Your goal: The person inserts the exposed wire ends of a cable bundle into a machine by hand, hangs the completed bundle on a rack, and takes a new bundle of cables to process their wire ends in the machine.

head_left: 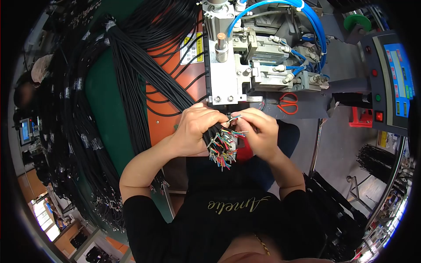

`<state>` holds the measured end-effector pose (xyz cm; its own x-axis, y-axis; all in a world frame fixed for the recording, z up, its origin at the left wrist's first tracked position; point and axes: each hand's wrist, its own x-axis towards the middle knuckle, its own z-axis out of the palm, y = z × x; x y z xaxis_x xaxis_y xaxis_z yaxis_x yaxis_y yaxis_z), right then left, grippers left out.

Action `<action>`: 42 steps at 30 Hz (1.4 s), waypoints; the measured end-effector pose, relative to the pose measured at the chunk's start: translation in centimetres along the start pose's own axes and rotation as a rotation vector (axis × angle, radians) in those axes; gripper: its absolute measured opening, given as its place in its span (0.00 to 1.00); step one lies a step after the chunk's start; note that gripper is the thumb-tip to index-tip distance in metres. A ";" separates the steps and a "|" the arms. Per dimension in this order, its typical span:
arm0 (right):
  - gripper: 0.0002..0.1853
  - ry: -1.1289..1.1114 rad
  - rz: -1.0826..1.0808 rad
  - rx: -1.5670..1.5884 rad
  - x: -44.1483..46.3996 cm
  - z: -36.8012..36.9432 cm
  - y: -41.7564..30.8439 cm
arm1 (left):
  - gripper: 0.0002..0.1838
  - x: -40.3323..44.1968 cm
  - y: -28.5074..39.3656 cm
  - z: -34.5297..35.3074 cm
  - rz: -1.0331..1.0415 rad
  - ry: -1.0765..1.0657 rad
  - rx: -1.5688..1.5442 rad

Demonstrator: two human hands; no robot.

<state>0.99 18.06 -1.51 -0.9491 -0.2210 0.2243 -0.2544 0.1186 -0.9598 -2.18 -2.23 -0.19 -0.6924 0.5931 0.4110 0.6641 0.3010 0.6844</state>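
Note:
My left hand (196, 126) is closed round a thick bundle of black cables (171, 90) in front of the machine. Below my left hand hang the cables' stripped ends, a cluster of thin coloured wires (222, 149) in red, green, white and yellow. My right hand (262, 130) is beside it, with thumb and forefinger pinched on the thin wires (237, 117) of one cable end. The two hands almost meet just under the front of the metal machine (226, 83).
Pneumatic cylinders (267, 74) with blue hoses (322, 39) stand behind my hands. Orange-handled scissors (288, 104) lie right of the machine. A control panel (397, 79) with a lit screen is at far right. More black cable bundles (83, 114) cover the green table at left.

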 end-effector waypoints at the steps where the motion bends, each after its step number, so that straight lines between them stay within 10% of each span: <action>1: 0.08 0.127 -0.272 -0.184 0.0 0.8 1.1 | 0.15 0.0 0.0 0.0 -0.013 -0.003 -0.013; 8: 0.05 0.087 -0.258 -0.341 -0.9 1.5 0.6 | 0.10 -0.2 0.8 0.9 -0.040 0.061 0.113; 15: 0.10 -0.033 0.243 0.351 -0.5 0.1 0.3 | 0.16 0.0 0.3 -0.4 -0.087 -0.097 -0.020; 31: 0.10 -0.231 0.257 0.648 0.2 -0.6 0.8 | 0.11 0.5 -0.7 -1.9 -0.110 -0.236 -0.243; 37: 0.07 -0.133 0.250 0.539 0.4 -0.4 0.9 | 0.14 0.4 0.4 -1.5 -0.153 -0.250 -0.094; 42: 0.04 -0.038 -0.163 -0.413 0.4 0.1 0.5 | 0.12 -0.6 1.5 0.6 -0.030 -0.136 0.282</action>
<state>0.50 17.97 -1.86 -0.8850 -0.3035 0.3530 -0.4601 0.4545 -0.7627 -0.58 -1.69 0.22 -0.6816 0.6692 0.2960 0.7091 0.5042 0.4929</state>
